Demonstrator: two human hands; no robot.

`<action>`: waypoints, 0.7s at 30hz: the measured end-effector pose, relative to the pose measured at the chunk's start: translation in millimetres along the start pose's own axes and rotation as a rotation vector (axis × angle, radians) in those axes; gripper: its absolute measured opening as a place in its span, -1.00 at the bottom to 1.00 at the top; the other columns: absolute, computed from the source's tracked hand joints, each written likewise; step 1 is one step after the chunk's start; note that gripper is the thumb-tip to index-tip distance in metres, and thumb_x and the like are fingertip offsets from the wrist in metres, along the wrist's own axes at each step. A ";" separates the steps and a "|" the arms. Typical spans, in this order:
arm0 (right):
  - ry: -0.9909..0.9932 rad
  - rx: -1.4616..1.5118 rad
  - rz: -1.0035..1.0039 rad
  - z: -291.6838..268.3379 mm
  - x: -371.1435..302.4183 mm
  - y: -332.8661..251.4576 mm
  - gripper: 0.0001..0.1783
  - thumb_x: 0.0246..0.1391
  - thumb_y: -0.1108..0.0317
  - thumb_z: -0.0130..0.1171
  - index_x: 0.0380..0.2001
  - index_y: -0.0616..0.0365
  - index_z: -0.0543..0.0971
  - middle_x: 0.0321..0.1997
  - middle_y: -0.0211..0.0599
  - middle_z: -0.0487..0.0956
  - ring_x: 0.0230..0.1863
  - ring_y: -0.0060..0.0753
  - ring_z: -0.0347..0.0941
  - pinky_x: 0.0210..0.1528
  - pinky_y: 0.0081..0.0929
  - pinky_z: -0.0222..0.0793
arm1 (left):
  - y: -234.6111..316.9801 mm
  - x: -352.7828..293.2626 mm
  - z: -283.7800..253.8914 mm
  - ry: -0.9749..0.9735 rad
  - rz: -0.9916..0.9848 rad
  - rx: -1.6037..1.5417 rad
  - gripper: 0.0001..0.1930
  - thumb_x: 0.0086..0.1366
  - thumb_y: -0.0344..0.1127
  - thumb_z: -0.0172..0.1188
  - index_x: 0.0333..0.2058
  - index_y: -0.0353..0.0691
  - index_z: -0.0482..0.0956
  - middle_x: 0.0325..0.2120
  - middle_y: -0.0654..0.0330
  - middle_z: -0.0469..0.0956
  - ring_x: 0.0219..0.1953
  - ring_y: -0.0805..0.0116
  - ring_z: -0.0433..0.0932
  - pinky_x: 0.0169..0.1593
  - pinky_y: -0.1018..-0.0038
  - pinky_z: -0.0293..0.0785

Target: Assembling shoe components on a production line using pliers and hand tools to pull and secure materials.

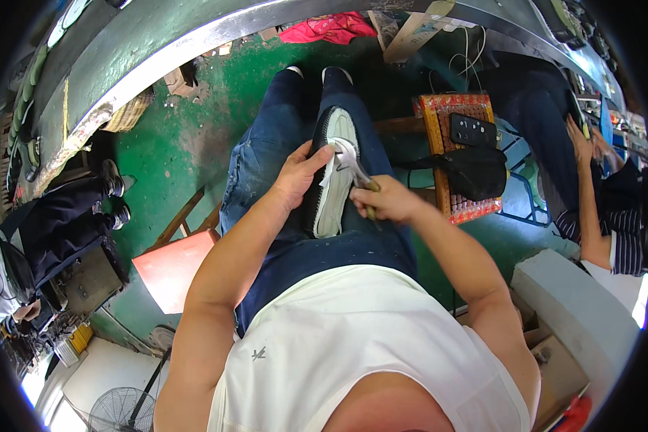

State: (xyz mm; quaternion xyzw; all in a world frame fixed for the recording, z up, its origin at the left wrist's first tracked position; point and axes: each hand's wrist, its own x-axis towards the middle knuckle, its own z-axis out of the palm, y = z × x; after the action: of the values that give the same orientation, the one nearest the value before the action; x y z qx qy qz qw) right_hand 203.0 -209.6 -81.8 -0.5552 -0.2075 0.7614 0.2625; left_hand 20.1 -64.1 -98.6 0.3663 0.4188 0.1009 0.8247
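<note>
Across my thighs lies a shoe upper (330, 209), its pale underside facing up inside a dark edge. My left hand (300, 171) grips its left side, with the thumb pressed on the underside. In my closed right hand (387, 199) is a pair of pincers (363, 178), with two handles showing by the fingers. Their metal head reaches over the upper's middle, where a loose white piece (343, 149) stands up beside my left thumb. Whether the jaws grip that piece, I cannot tell.
A long bench (194, 36) curves across the far side. To my right, a bead-covered stool (443, 183) bears a black phone (472, 129) and a black pouch (474, 173). A pink-topped stool (173, 270) stands left. People sit at both sides; a fan (121, 410) is behind left.
</note>
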 end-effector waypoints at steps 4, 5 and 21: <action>-0.034 0.093 0.109 -27.5 -50.2 -39.0 -0.68 0.34 0.13 0.11 -0.35 0.16 0.54 -0.46 -0.32 0.62 -0.46 -0.52 0.53 -0.52 -0.65 0.30 | -0.4 7.6 3.1 0.087 -0.095 0.120 -0.53 0.32 -0.10 0.31 0.05 -0.32 0.53 -0.10 0.12 0.62 -0.06 0.37 0.59 0.02 0.39 0.52; 0.053 -0.013 0.108 -30.0 -53.9 -43.7 -0.65 0.37 0.09 0.07 -0.32 0.19 0.55 -0.46 -0.30 0.61 -0.44 -0.51 0.54 -0.52 -0.60 0.33 | -2.2 12.1 2.1 0.120 -0.090 0.175 -0.52 0.30 -0.10 0.31 0.05 -0.32 0.51 -0.09 0.10 0.61 -0.09 0.36 0.59 0.01 0.38 0.52; 0.339 -0.911 -0.225 -9.1 -27.7 -78.9 -0.42 0.39 -0.03 -0.09 -0.33 0.36 0.57 -0.32 0.34 0.58 -0.18 0.41 0.51 -0.12 0.09 0.39 | 16.4 4.6 22.8 0.033 -0.170 0.334 -0.36 0.25 -0.16 0.36 0.18 -0.38 0.36 -0.02 0.02 0.57 0.01 0.28 0.57 0.11 0.36 0.47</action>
State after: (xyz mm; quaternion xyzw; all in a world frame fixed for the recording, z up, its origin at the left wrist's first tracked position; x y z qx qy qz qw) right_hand 231.9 -165.6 -16.2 -0.7037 -0.5320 0.4593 0.1039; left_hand 42.7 -62.1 -81.4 0.4595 0.4727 -0.0342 0.7511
